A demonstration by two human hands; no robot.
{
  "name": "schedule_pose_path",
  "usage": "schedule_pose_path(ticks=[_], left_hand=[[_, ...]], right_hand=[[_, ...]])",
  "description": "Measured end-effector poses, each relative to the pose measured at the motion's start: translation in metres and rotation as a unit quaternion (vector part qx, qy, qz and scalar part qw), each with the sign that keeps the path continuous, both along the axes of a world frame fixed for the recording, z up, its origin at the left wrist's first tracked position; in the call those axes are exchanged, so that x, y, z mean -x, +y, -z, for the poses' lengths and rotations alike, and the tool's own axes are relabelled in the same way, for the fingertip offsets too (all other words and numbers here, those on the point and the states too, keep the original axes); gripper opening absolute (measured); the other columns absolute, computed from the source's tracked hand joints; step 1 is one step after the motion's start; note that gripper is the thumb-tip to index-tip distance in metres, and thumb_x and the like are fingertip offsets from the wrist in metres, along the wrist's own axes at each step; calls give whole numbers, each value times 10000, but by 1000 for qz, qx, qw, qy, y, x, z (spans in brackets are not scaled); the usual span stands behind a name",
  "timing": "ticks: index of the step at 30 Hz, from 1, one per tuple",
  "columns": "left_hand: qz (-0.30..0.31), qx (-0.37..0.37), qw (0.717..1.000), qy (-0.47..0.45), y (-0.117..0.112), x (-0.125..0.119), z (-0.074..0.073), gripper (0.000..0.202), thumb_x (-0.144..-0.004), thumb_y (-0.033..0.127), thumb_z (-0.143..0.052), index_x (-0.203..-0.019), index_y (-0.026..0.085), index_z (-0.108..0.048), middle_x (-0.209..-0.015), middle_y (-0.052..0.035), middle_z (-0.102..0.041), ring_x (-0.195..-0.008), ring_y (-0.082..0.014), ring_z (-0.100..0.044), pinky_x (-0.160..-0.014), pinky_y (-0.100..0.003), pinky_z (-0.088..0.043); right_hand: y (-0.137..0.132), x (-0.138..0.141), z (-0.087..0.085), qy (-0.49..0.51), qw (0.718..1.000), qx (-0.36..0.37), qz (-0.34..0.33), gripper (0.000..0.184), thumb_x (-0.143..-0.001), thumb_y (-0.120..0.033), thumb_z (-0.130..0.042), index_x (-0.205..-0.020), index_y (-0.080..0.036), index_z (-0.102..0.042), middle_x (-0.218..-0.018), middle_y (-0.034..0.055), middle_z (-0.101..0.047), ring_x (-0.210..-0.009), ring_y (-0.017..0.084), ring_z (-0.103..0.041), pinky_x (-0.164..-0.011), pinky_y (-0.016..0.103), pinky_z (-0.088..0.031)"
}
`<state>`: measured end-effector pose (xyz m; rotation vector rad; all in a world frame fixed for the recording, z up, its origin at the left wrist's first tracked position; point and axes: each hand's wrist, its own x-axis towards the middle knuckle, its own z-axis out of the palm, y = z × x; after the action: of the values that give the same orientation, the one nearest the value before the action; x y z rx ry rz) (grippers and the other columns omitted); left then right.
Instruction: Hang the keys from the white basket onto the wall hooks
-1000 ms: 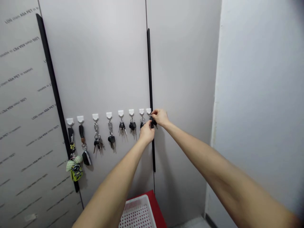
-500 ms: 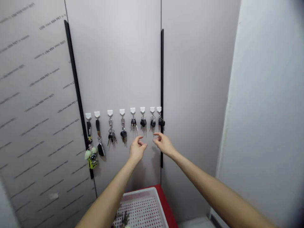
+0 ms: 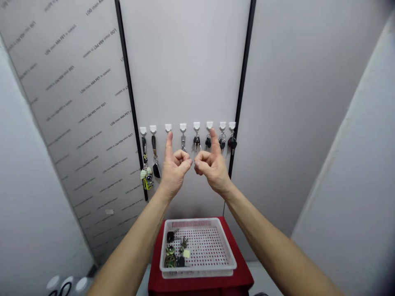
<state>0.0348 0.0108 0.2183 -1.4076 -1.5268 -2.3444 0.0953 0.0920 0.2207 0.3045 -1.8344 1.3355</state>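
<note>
A row of several white stick-on hooks runs across the grey door, most with keys or key fobs hanging from them. My left hand holds nothing; its fingers curl towards the thumb, and one raised digit ends just below a bare hook. My right hand is also empty and curled, with one digit raised in front of the row, next to a black key fob. The hands are close together but not touching. A white plastic tray below them holds several keys and fobs.
The tray stands on a red stool. Grey cabinet doors with black vertical handles fill the background, and printed film covers the left door. Pale side walls flank the space.
Both hands have let go of the rightmost keys and moved down, then curled with one digit raised. The view has tilted down, showing the whole tray and its contents.
</note>
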Motion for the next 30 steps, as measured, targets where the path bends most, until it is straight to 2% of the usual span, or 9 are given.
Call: schedule_pose_path(ticks=[4,6,8,11,14,18,23,26,30], left_hand=[[-57,52,997,1,5,15,15,697,-617,141,-461,-1191,256,-82,-585,52,-462,-484,-37,-406,-543,-182,-375],[-96,75,992,-12,7,39,26,663,-616,176,-473,-1179,227,-127,-633,36,-484,-528,-47,-440,-568,-193,-383],[-191,97,976,-47,7,71,37,614,-607,222,-487,-1146,186,-196,-756,-8,-506,-632,-75,-478,-625,-218,-389],[-415,146,895,-74,4,115,45,568,-581,287,-508,-1084,148,-282,-971,-97,-459,-870,-165,-447,-733,-288,-359],[-532,238,811,-56,7,138,51,613,-558,364,-513,-1078,132,-286,-1032,-152,-429,-964,-259,-386,-748,-376,-331],[-561,320,763,-31,22,146,62,608,-562,332,-501,-1077,106,-268,-993,-174,-460,-925,-287,-422,-705,-399,-338],[-483,374,791,-33,10,162,58,300,-668,241,-324,-944,142,-388,-782,-133,-559,-743,-241,-523,-610,-344,-366],[-458,351,816,-21,-18,172,34,219,-671,264,-299,-791,168,-455,-744,-110,-565,-700,-227,-526,-564,-309,-367],[-408,300,862,13,-47,178,-20,113,-614,219,-374,-560,173,-462,-576,-38,-538,-569,-165,-510,-510,-244,-354]], right_hand=[[7,10,12,-37,999,12,19,643,-626,-158,-445,-1171,-298,-132,-539,-72,-439,-404,47,-354,-413,195,-344],[17,21,19,-85,995,25,40,570,-615,-178,-454,-1141,-232,-240,-496,-77,-411,-403,48,-367,-409,192,-343],[30,36,25,-144,985,33,86,427,-611,-213,-454,-1029,-148,-394,-494,-61,-418,-421,55,-396,-412,194,-347],[42,66,28,-163,973,15,166,305,-603,-241,-457,-869,-99,-496,-593,0,-502,-506,78,-462,-482,211,-382],[38,101,22,-129,969,-28,208,306,-612,-244,-452,-872,-92,-504,-727,56,-557,-615,100,-508,-598,224,-397],[20,144,14,-142,939,-102,297,376,-616,-279,-461,-946,-100,-465,-853,105,-554,-762,151,-511,-679,259,-374],[13,171,16,-240,873,-168,391,213,-645,-302,-403,-768,-170,-516,-735,86,-572,-685,183,-520,-573,272,-361],[20,168,13,-216,879,-176,386,217,-681,-247,-304,-626,-174,-501,-641,55,-560,-622,149,-503,-543,236,-345],[28,161,-15,-141,897,-157,389,229,-676,-238,-272,-591,-167,-472,-572,21,-522,-560,123,-459,-505,208,-327]])
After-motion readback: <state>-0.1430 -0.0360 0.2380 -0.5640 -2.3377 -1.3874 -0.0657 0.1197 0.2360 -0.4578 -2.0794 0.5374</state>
